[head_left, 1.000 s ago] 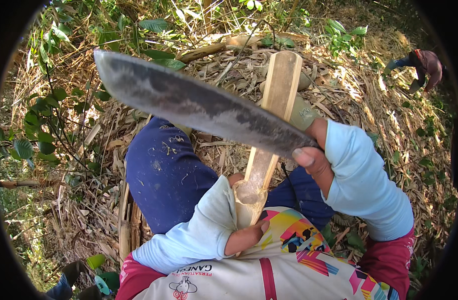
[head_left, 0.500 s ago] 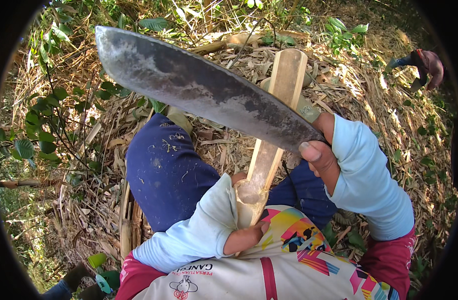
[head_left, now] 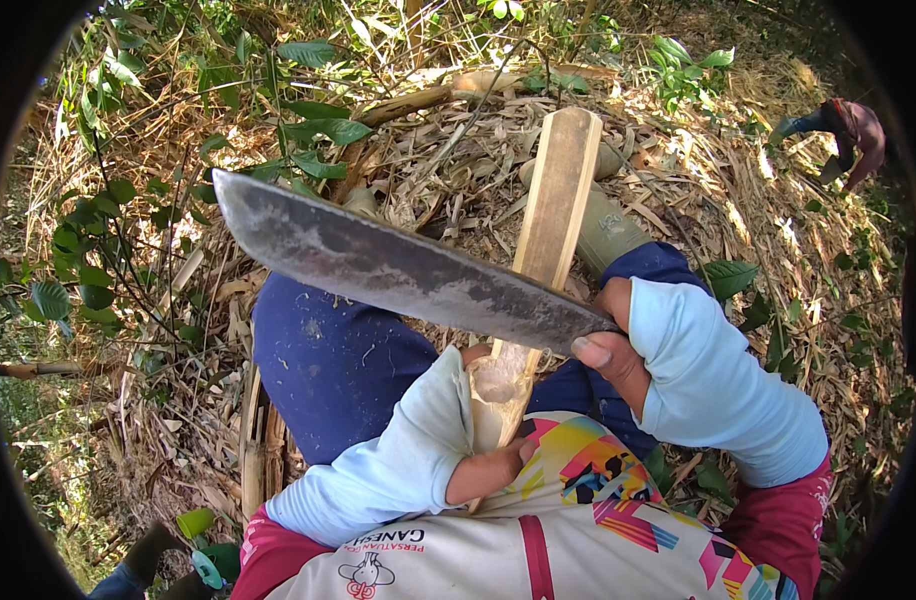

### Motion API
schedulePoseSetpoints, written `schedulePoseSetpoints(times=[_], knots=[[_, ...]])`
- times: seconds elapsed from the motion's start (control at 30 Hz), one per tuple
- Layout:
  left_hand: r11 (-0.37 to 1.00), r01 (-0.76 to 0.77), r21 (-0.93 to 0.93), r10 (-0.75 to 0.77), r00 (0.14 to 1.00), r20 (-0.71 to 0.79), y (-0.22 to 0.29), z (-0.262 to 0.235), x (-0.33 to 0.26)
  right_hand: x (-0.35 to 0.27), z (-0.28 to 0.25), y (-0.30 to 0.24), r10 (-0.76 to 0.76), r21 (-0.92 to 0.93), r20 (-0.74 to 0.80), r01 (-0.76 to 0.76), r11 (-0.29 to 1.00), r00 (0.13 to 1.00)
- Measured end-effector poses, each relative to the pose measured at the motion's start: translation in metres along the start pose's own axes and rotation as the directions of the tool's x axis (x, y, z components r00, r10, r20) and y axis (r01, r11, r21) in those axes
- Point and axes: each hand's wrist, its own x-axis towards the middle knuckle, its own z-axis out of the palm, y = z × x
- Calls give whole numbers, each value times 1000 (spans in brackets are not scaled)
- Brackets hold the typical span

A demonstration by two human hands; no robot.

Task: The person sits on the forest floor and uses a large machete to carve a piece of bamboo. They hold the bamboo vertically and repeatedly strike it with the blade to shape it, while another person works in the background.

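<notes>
My right hand [head_left: 615, 350] is closed at the near end of a machete [head_left: 398, 262], its thumb pressed near the base of the blade. The handle is hidden in the hand and sleeve. The broad dark blade slants up to the left, passing in front of a split bamboo piece [head_left: 558, 190]. That pale piece has a rounded far end and a hollowed, cut node near me. My left hand [head_left: 488, 473] grips its near end against my body, thumb on one side and fingertips showing on the other. Whether the blade touches the bamboo I cannot tell.
My blue-trousered knee [head_left: 328, 345] lies under the blade's left part, and a boot [head_left: 610, 232] is beyond the bamboo. Dry leaf litter [head_left: 748, 190] covers the ground. Leafy plants [head_left: 88, 240] grow at the left. Another person [head_left: 858, 140] is partly visible at the far right.
The machete and my right hand have come down toward my lap, with the blade tip lower. The bamboo's far end has shifted slightly left. My left hand keeps its hold.
</notes>
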Motion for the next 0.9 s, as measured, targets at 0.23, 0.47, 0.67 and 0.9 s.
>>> schedulePoseSetpoints(times=[0.23,0.47,0.67,0.9], knots=[[990,127,64,-131,990,53,7,-6,-2,4,-2,-2,12,1,-58,-12,1000,998],[992,-69,-106,69,998,-9,1,2,4,2,1,-4,-18,6,-2,18,1000,1000],[996,-62,-67,69,991,118,4,-5,7,-1,1,-7,-17,2,86,17,1000,996],[991,-18,-136,19,1000,3,3,-1,-1,2,-2,-8,24,31,-12,-23,999,1000]])
